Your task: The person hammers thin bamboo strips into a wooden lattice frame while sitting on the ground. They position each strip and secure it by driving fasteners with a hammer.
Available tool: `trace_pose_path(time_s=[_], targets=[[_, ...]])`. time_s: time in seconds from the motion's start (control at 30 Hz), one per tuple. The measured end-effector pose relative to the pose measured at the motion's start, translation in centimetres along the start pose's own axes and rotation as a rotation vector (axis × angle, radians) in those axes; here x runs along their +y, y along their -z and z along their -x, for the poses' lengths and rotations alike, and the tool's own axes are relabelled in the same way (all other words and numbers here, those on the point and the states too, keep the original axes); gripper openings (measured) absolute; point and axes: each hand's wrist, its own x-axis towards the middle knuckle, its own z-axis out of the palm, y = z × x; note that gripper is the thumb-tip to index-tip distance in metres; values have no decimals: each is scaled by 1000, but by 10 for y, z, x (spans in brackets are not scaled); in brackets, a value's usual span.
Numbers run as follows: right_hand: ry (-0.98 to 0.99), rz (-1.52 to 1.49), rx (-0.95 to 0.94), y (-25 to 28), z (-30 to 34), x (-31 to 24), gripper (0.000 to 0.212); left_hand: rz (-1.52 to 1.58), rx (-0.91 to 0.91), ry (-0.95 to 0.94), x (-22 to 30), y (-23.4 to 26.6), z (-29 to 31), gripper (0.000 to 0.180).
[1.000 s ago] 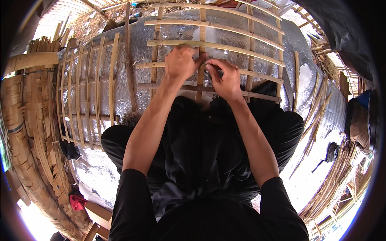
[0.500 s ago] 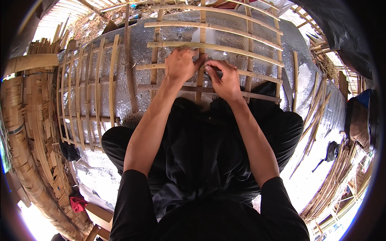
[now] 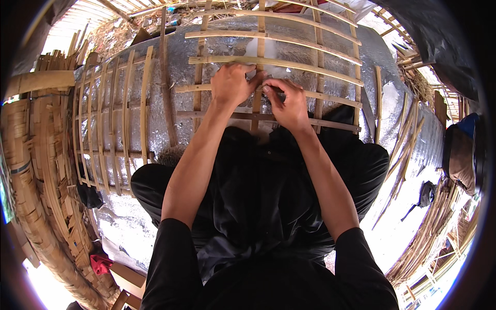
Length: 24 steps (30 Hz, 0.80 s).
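Observation:
A bamboo lattice (image 3: 320, 45) of long slats nailed across several uprights lies in front of my lap. Both hands work at one crossing on its middle upright (image 3: 261, 49), between the second and third slats from me. My left hand (image 3: 231, 85) is closed there, fingers curled and thumb toward the joint; whatever it pinches is hidden. Right beside it, my right hand (image 3: 289, 101) has thumb and forefinger pressed together at the same joint, on something too small to name. The nearest slat (image 3: 330, 124), darker than the others, runs just beyond my knees.
A second bamboo lattice (image 3: 126, 116) lies at the left, near bundled split bamboo (image 3: 31, 155). Silvery sheeting (image 3: 222, 39) covers the ground. Loose thin sticks (image 3: 408, 139) and a dark bag (image 3: 461, 155) are at the right. A cardboard box (image 3: 126, 279) sits at lower left.
The far slats of the lattice have shifted very slightly toward me. Both hands stay at the same crossing, with barely any finger movement visible.

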Motion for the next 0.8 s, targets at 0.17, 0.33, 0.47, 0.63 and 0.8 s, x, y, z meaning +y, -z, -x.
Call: trace_pose_path(time_s=[0.17, 0.33, 0.47, 0.63, 0.8], targets=[[-74, -33, 21, -1, 1, -5, 9, 213, 160, -66, -13, 5, 16, 23], [-63, -5, -6, 0, 2, -5, 8, 123, 148, -236, -11, 21, 59, 40], [-7, 39, -15, -1, -1, -9, 8, 114, -3, -250, -17, 28, 62, 60], [5, 92, -35, -2, 0, -7, 9, 159, -195, -297, -23, 40, 60, 90], [47, 124, 9, -7, 1, -6, 6, 148, -285, -286, -30, 40, 59, 114]])
